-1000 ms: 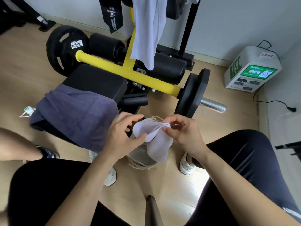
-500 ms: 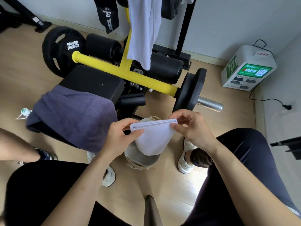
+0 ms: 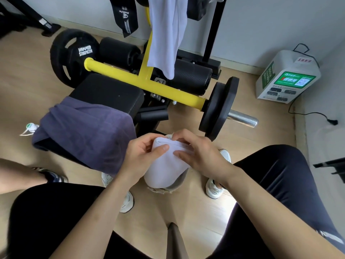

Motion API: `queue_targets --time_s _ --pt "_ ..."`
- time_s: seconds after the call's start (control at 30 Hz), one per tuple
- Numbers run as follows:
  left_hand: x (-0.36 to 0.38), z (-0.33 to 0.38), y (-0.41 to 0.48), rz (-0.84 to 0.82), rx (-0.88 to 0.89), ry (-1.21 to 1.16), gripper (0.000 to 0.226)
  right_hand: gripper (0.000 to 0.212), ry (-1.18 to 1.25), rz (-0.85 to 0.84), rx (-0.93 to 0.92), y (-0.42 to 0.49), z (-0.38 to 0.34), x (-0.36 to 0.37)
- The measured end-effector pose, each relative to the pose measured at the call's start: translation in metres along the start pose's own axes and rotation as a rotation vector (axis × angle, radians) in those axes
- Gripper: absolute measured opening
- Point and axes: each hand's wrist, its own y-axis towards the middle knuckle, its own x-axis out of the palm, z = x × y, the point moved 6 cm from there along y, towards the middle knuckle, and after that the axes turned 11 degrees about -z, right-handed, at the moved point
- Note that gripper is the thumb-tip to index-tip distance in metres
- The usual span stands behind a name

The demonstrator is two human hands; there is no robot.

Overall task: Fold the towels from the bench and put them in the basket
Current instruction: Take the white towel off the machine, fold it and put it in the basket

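Head view shows the left hand [image 3: 141, 156] and right hand [image 3: 200, 155] pinching a folded white towel [image 3: 166, 171] just above the basket [image 3: 165, 190], probably nearly ready to drop in, while the purple towel [image 3: 89, 135] lies unfolded on the bench [image 3: 108, 92].

**Bench and floor**

A black padded bench [image 3: 108, 92] stands left of centre, with a dark purple towel [image 3: 87, 135] draped over its near end. The pale wooden floor [image 3: 24, 86] carries the bench, a small basket [image 3: 168, 189] at lower centre, a white charging box [image 3: 287, 77] at the right, and a small white-and-green object [image 3: 30, 127] at the left.
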Motion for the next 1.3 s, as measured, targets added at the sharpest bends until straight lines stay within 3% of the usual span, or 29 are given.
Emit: queue_targets --time_s 0.27,0.5,0.67,0.8,1.03,1.17,1.3 --pt "0.0 -0.007 0.003 -0.064 -0.011 -0.026 0.022 0.02 -0.049 -0.071 -0.102 0.0 -0.005 0.005" --pt "0.012 -0.039 0.007 -0.142 -0.202 -0.078 0.056 0.021 0.167 0.082 -0.019 -0.013 -0.006 -0.03" --pt "0.034 -0.075 0.008 -0.219 -0.336 0.078 0.029 0.022 0.251 0.221 0.023 -0.025 0.003 -0.065" --pt "0.041 -0.099 0.001 -0.248 -0.417 0.15 0.025 0.02 0.282 0.357 0.068 -0.034 0.019 -0.088" --pt "0.003 -0.115 -0.002 -0.004 -0.575 0.018 0.017 0.031 0.127 0.475 0.309 -0.046 0.075 -0.104" --pt "-0.011 -0.101 -0.003 0.192 -0.532 -0.211 0.024 0.033 0.053 0.47 0.423 -0.047 0.094 -0.104" --pt "-0.02 -0.078 0.002 0.316 -0.493 -0.157 0.024 0.038 -0.023 0.39 0.48 -0.044 0.104 -0.094"
